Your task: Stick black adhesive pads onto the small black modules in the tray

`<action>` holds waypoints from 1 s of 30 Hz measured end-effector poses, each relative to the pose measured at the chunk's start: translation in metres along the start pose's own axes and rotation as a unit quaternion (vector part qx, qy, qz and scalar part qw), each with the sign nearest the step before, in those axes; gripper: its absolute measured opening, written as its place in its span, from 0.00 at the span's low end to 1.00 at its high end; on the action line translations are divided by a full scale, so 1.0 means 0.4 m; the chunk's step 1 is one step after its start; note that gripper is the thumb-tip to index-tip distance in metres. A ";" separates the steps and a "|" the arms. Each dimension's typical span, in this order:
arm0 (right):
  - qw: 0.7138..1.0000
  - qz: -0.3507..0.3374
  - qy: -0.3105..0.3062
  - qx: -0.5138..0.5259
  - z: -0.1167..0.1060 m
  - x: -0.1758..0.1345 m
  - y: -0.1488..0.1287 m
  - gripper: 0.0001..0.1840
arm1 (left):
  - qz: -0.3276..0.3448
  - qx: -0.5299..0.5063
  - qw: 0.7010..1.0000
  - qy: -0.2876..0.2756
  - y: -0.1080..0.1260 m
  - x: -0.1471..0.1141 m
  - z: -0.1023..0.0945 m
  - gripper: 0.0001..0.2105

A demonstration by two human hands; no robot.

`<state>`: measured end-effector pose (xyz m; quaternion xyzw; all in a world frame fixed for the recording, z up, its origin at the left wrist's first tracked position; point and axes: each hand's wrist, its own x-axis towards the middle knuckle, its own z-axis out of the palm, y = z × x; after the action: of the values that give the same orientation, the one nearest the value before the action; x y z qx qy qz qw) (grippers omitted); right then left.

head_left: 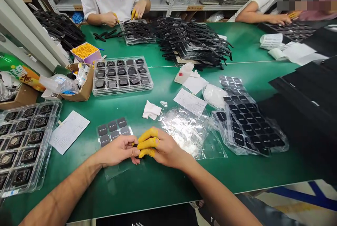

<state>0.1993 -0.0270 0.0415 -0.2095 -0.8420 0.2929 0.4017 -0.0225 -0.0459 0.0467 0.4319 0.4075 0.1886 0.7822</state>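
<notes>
My left hand (121, 150) and my right hand (160, 147) meet above the near part of the table. Between their fingertips they pinch a small black watch case (136, 145), mostly hidden by the fingers. Yellow finger cots cover several fingers of my right hand; the left fingers nearest the case look bare. Under and behind my left hand lies a clear sheet of square black stickers (112, 126), with light lettering on them. Just right of my right hand is a crumpled clear plastic bag (184, 131).
Watch cases fill a clear tray (50, 141) at left and a stacked tray (122, 91) further back. More sticker sheets (246, 120) lie at right. Behind are a box of yellow finger cots (84, 51), a pile of black straps (192, 40), and two co-workers' hands (139, 8).
</notes>
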 end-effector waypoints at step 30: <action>0.968 0.132 0.058 -0.205 0.100 0.042 0.128 0.11 | 0.187 0.042 0.935 0.300 -0.082 0.024 -0.075 0.29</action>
<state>0.1635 0.0078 -0.0031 -0.4133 -0.8241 0.1515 0.3565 -0.0427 -0.0422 0.0060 0.4561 0.5426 0.4345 0.5556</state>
